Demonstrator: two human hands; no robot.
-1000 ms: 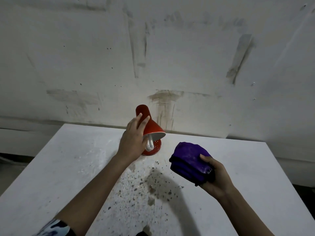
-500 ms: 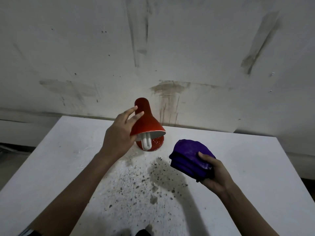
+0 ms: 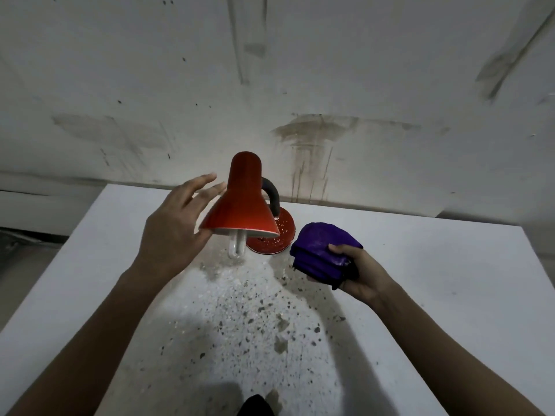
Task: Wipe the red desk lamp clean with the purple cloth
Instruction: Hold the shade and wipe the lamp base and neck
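Beside left hand [image 3: 171, 232]: red lamp [image 3: 241, 202].

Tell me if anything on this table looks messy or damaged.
Yes. Dark specks and crumbly bits are scattered over the white table in front of the red desk lamp, and pale spots dot the lamp's round base. The wall behind carries brown streaky stains.

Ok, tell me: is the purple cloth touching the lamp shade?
No, the purple cloth sits bunched in the right hand, apart from the shade.
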